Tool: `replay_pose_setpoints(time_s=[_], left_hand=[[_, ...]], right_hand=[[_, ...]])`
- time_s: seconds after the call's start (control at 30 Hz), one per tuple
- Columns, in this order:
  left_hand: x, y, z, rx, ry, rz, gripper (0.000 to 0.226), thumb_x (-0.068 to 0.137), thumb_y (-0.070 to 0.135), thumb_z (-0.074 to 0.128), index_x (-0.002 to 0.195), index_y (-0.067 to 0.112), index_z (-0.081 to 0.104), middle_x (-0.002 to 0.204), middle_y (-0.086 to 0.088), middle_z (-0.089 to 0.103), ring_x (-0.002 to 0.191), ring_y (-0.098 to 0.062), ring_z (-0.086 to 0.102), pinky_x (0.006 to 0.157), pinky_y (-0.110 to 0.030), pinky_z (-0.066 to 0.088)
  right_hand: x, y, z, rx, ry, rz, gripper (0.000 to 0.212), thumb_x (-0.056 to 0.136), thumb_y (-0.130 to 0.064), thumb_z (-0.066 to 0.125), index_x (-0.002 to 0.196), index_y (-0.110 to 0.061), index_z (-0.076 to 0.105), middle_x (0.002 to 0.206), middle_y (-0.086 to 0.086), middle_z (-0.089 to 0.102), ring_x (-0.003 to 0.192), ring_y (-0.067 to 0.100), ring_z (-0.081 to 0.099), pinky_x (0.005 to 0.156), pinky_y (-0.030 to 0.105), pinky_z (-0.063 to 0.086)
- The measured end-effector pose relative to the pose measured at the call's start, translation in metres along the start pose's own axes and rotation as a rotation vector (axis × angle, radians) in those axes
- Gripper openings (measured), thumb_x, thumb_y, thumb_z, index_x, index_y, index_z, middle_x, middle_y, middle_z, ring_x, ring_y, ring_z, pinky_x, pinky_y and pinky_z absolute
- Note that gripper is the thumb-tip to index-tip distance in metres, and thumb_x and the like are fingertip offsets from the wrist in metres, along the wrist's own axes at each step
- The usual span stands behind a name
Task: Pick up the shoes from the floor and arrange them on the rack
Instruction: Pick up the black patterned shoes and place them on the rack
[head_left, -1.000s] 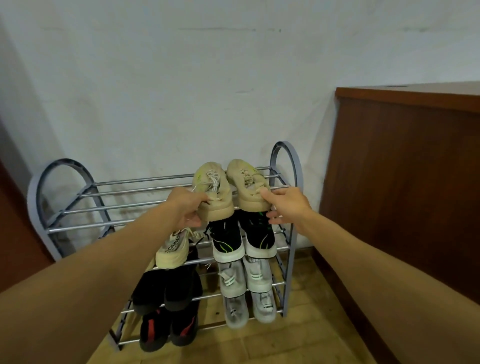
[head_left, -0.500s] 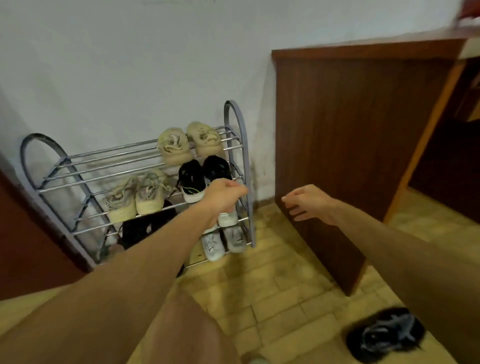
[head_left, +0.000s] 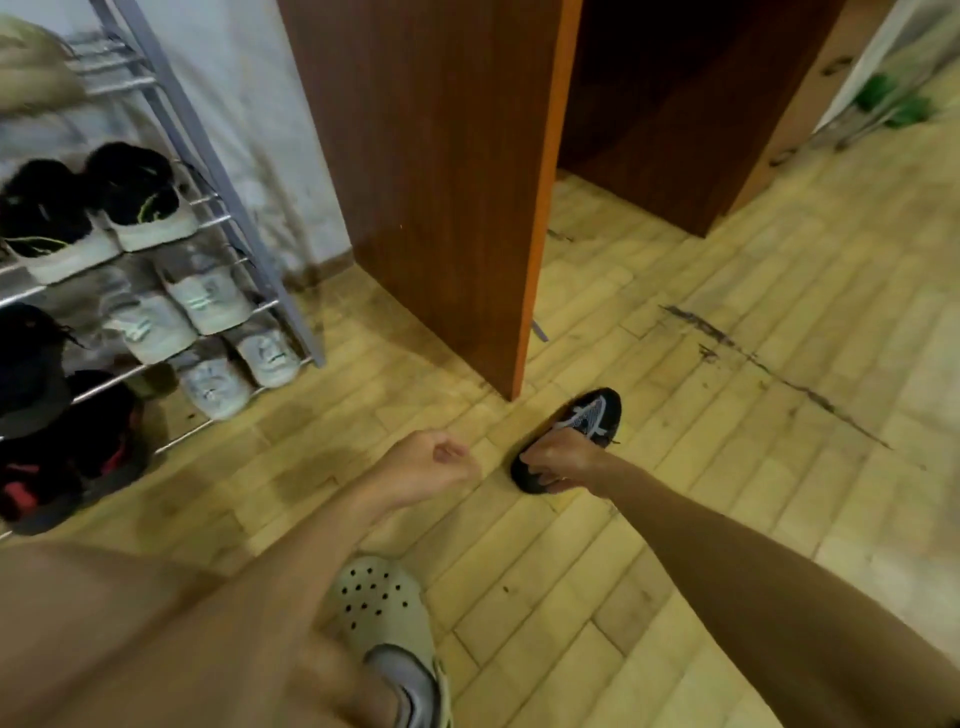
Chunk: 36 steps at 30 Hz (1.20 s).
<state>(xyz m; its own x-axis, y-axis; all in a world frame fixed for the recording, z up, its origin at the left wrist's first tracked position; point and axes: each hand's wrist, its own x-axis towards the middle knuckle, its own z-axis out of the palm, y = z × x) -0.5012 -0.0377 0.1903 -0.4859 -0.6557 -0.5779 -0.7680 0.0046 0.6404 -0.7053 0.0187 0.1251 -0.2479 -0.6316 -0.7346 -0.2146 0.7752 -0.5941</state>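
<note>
1. Black sneaker: it lies on the wooden floor just off the near corner of the brown cabinet, well right of the rack, with its toe pointing away from me.
2. My right hand has come down on its near, heel end, and the fingers curl round the shoe and grip it. I can't tell whether the sole has left the floor yet.
3. My left hand hangs just left of it, curled into a fist with nothing in it.
4. What changed: a second ago both hands were settling the beige pair on the rack's top shelf, and half a second ago they had pulled away empty. The view has since swung down and right, so the rack now sits at the left edge.
5. What it means: the beige pair is placed, and I judge this to be the pickup of the next shoe. Its mate isn't in view.
</note>
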Motion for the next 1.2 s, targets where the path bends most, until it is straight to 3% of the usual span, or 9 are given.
replay_pose_setpoints(time_s=[0.2, 0.3, 0.43, 0.6, 0.73, 0.97, 1.1, 1.2], left_hand=[[0.024, -0.009, 0.001, 0.071, -0.034, 0.005, 0.036, 0.085, 0.039, 0.062, 0.119, 0.027, 0.058, 0.112, 0.005, 0.059, 0.104, -0.012, 0.056, 0.082, -0.024, 0.043], [0.037, -0.011, -0.003, 0.13, -0.091, 0.025, 0.037, 0.086, 0.038, 0.061, 0.121, 0.028, 0.058, 0.113, 0.007, 0.057, 0.105, -0.011, 0.056, 0.085, -0.026, 0.046], [0.056, -0.009, -0.014, -0.02, -0.083, -0.015, 0.034, 0.088, 0.035, 0.059, 0.12, 0.026, 0.061, 0.111, 0.007, 0.056, 0.106, -0.012, 0.054, 0.084, -0.027, 0.044], [0.069, -0.019, -0.029, -0.105, -0.06, -0.07, 0.032, 0.087, 0.033, 0.06, 0.119, 0.027, 0.061, 0.116, 0.003, 0.058, 0.108, -0.014, 0.055, 0.086, -0.027, 0.042], [0.072, -0.02, -0.03, -0.127, -0.052, -0.076, 0.031, 0.089, 0.024, 0.057, 0.12, 0.025, 0.06, 0.113, 0.002, 0.059, 0.109, -0.014, 0.054, 0.086, -0.027, 0.04], [0.055, -0.027, -0.029, -0.091, -0.064, -0.149, 0.034, 0.086, 0.017, 0.053, 0.118, 0.024, 0.061, 0.108, 0.003, 0.061, 0.108, -0.015, 0.056, 0.091, -0.028, 0.043], [0.038, -0.027, -0.024, -0.06, -0.062, -0.16, 0.026, 0.085, 0.025, 0.057, 0.111, 0.022, 0.063, 0.113, 0.001, 0.063, 0.109, -0.018, 0.058, 0.092, -0.031, 0.044], [0.02, -0.024, -0.016, -0.013, -0.055, -0.135, 0.005, 0.087, 0.022, 0.055, 0.092, 0.024, 0.053, 0.098, 0.002, 0.056, 0.091, -0.018, 0.056, 0.076, -0.027, 0.043]], right_hand=[[0.046, 0.05, 0.028, 0.121, 0.081, 0.149, 0.045, 0.092, -0.028, 0.06, 0.13, -0.006, 0.053, 0.108, 0.009, 0.056, 0.082, 0.021, 0.057, 0.079, 0.033, 0.054], [0.068, 0.056, 0.031, 0.219, 0.187, 0.232, 0.047, 0.093, -0.03, 0.059, 0.133, -0.006, 0.05, 0.119, 0.012, 0.054, 0.097, 0.026, 0.056, 0.08, 0.034, 0.052], [0.098, 0.055, 0.031, 0.438, 0.298, 0.339, 0.058, 0.089, -0.031, 0.065, 0.137, -0.005, 0.043, 0.139, 0.015, 0.049, 0.123, 0.033, 0.05, 0.091, 0.042, 0.051], [0.129, 0.047, 0.043, 0.776, 0.323, 0.408, 0.058, 0.087, -0.019, 0.07, 0.137, -0.009, 0.043, 0.14, 0.011, 0.049, 0.128, 0.032, 0.047, 0.102, 0.044, 0.045], [0.134, 0.047, 0.046, 0.73, 0.315, 0.478, 0.031, 0.09, -0.012, 0.061, 0.118, -0.01, 0.047, 0.119, 0.01, 0.056, 0.104, 0.026, 0.054, 0.091, 0.041, 0.048], [0.099, 0.064, 0.062, 0.564, 0.07, 0.523, 0.042, 0.084, 0.005, 0.061, 0.124, -0.001, 0.048, 0.107, 0.019, 0.061, 0.09, 0.031, 0.062, 0.087, 0.041, 0.054], [0.069, 0.064, 0.078, 0.471, 0.022, 0.442, 0.037, 0.084, 0.008, 0.062, 0.118, -0.001, 0.051, 0.113, 0.019, 0.059, 0.092, 0.033, 0.06, 0.084, 0.043, 0.054], [0.05, 0.057, 0.082, 0.439, -0.019, 0.381, 0.035, 0.083, 0.011, 0.062, 0.116, 0.0, 0.058, 0.105, 0.016, 0.061, 0.1, 0.035, 0.058, 0.09, 0.049, 0.054]])
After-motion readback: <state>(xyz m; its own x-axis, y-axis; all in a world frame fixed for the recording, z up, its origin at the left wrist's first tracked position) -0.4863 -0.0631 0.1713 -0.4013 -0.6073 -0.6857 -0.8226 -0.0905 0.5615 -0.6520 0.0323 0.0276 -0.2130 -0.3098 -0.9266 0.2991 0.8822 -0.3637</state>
